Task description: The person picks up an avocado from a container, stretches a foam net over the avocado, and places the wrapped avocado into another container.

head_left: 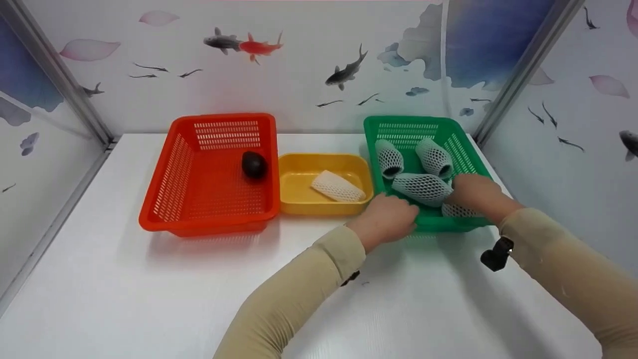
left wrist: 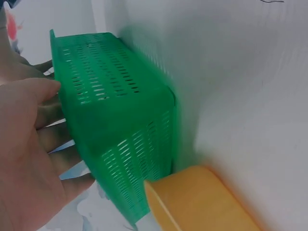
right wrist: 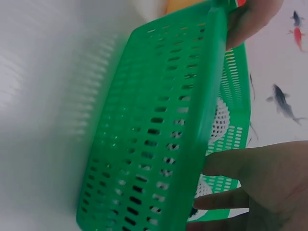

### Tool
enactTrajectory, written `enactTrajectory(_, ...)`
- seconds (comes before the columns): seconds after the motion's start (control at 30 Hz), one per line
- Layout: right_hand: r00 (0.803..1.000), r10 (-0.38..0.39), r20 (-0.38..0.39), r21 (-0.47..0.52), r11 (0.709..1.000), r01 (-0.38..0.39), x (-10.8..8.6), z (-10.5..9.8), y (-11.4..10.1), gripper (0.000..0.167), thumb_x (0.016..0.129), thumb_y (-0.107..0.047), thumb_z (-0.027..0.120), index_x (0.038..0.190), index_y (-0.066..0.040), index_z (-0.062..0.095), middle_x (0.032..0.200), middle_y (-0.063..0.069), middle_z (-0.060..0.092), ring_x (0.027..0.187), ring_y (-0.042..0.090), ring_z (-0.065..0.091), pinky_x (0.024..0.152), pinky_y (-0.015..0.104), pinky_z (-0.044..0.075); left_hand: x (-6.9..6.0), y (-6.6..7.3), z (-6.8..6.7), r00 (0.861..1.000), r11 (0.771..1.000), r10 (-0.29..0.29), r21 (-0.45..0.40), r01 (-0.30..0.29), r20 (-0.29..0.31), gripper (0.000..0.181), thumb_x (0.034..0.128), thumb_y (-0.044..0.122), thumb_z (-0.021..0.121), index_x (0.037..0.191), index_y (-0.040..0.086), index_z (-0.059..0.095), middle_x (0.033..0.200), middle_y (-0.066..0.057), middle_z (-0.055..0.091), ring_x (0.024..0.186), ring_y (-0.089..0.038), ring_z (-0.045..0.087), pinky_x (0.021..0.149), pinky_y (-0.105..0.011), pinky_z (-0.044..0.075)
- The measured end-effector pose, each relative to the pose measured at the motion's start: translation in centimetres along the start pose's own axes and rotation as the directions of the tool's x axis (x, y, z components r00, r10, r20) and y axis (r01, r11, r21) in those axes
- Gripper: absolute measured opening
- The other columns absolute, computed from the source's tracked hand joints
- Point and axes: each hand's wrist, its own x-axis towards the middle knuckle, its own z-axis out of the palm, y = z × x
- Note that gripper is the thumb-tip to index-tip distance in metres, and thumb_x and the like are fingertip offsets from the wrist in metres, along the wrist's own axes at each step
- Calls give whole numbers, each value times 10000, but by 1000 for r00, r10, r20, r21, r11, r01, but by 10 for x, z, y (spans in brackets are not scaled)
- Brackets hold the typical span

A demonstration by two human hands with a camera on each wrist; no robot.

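Note:
A green basket (head_left: 443, 224) stands at the back right with several foam-net-wrapped pieces (head_left: 422, 188) inside. Dark ends show in the openings of some nets. My left hand (head_left: 390, 219) is at the basket's near left corner; the left wrist view shows its fingers (left wrist: 53, 137) spread and reaching past the rim. Over the right side of the basket, my right hand (head_left: 476, 192) reaches in beside the nearest right wrapped piece (head_left: 458, 211). Its fingers (right wrist: 226, 163) pass behind the rim, and the fingertips are hidden, so I cannot tell whether they grip a piece.
A yellow tray (head_left: 324, 208) sits beside the green basket and bears a flattened white foam net (head_left: 338, 187). Left of it stands a red basket (head_left: 209, 224) with a dark oval fruit (head_left: 254, 165). Printed wall panels (head_left: 299, 99) border the white table (head_left: 174, 294).

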Motion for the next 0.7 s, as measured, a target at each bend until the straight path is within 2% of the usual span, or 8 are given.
enactTrajectory(0.1, 1000, -7, -10, -7, 1000, 7, 0, -2, -7, 359, 907, -273, 624, 1014, 70, 610, 916, 196, 644, 803, 312, 563, 776, 550, 478, -6, -6, -9, 1000, 1000, 14, -1, -14, 8, 334, 1020, 412, 475, 1239, 185, 584, 1094, 5, 631, 947, -184, 548, 956, -351, 457)
enactTrajectory(0.3, 999, -22, -44, -16, 1000, 21, 0, -2, -28, 502, 930, -283, 622, 1221, 118, 544, 1128, 304, 598, 962, 388, 574, 866, 590, 452, -20, -22, -25, 1000, 1000, 0, -10, 0, -5, 419, 1012, 426, 485, 1345, 178, 541, 1215, -13, 614, 1025, -192, 546, 955, -349, 462)
enactTrajectory(0.5, 991, -77, -114, -40, 997, 73, 0, 2, -53, 454, 925, -304, 619, 1192, 62, 594, 1087, 231, 639, 882, 324, 569, 807, 536, 472, -36, -47, -31, 998, 998, -46, -39, 44, -46, 382, 1011, 394, 506, 1277, 127, 567, 1111, -36, 632, 939, -193, 561, 861, -330, 508)
enactTrajectory(0.6, 986, -99, -132, -50, 994, 93, 1, 4, -67, 478, 928, -340, 618, 1226, 34, 596, 1139, 214, 641, 932, 310, 588, 836, 538, 475, -45, -60, -32, 994, 995, -73, -67, 68, -81, 295, 1015, 330, 511, 1192, 109, 591, 1041, -51, 633, 894, -212, 557, 842, -338, 507)
enactTrajectory(0.7, 985, -124, -117, -39, 992, 120, 2, 7, -81, 490, 940, -348, 605, 1275, 9, 578, 1201, 199, 629, 991, 301, 586, 896, 538, 464, -56, -74, -32, 990, 989, -110, -113, 100, -89, 268, 1006, 307, 530, 1162, 101, 601, 1021, -59, 630, 898, -225, 552, 869, -343, 497)
